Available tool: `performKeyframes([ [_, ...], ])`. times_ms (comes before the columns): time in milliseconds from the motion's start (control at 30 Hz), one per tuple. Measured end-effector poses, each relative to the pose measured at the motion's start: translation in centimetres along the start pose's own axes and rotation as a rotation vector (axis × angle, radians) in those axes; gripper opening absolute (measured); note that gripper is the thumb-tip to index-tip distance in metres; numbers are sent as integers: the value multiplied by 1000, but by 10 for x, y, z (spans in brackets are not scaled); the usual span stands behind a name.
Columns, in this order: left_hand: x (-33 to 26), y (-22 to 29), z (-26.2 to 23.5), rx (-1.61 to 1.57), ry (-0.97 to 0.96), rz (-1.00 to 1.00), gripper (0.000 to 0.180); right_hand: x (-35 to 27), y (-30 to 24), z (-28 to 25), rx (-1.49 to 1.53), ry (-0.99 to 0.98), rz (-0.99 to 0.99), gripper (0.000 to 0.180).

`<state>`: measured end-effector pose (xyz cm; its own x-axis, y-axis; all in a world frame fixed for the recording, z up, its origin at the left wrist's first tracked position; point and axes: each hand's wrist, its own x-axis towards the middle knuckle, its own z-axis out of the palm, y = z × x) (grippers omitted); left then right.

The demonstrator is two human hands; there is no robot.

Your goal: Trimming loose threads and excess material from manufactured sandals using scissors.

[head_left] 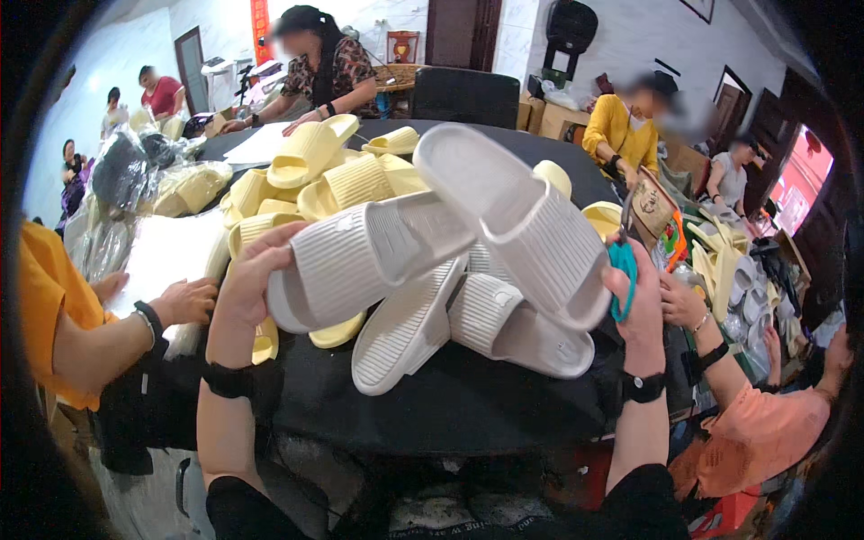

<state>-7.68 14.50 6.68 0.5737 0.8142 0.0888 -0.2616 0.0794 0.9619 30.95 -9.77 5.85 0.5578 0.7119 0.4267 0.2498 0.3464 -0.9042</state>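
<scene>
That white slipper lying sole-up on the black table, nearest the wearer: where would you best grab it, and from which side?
Take the sole-up white slipper across its narrow waist, coming from above. The ribbed sole faces up and is bare there, and the long edges are free for a grip. Its far end tucks under the slippers held by the left hand and right hand, so probably avoid that end.

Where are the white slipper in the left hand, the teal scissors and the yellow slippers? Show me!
white slipper [360, 256]: head view, on its ribbed strap.
teal scissors [623, 279]: head view, on the handle loop.
yellow slippers [306, 153]: head view, on the topmost one's sole.
</scene>
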Motion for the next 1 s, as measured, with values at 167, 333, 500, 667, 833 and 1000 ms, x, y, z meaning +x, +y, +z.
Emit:
performKeyframes([
  [167, -3, 21, -20, 63, 20, 36, 29, -21, -20, -14, -243, -186, 58, 54],
  [333, 3, 26, -25, 50, -155, -29, 30, -33, -35, -18, -299, -259, 116, 51],
  [500, 0, 31, -12, 170, -247, -69, 32, -38, -40, -13, -263, -354, 206, 51],
  [667, 4, 29, -1, 225, -247, -115, 32, -48, -39, -3, -156, -359, 155, 49],
  [833, -3, 36, 24, 303, -235, -128, 32, -48, -20, 2, -146, -418, 150, 52],
  [1000, -2, 29, 10, 289, -247, -118, 31, -63, -9, 13, -23, -375, 211, 49],
])
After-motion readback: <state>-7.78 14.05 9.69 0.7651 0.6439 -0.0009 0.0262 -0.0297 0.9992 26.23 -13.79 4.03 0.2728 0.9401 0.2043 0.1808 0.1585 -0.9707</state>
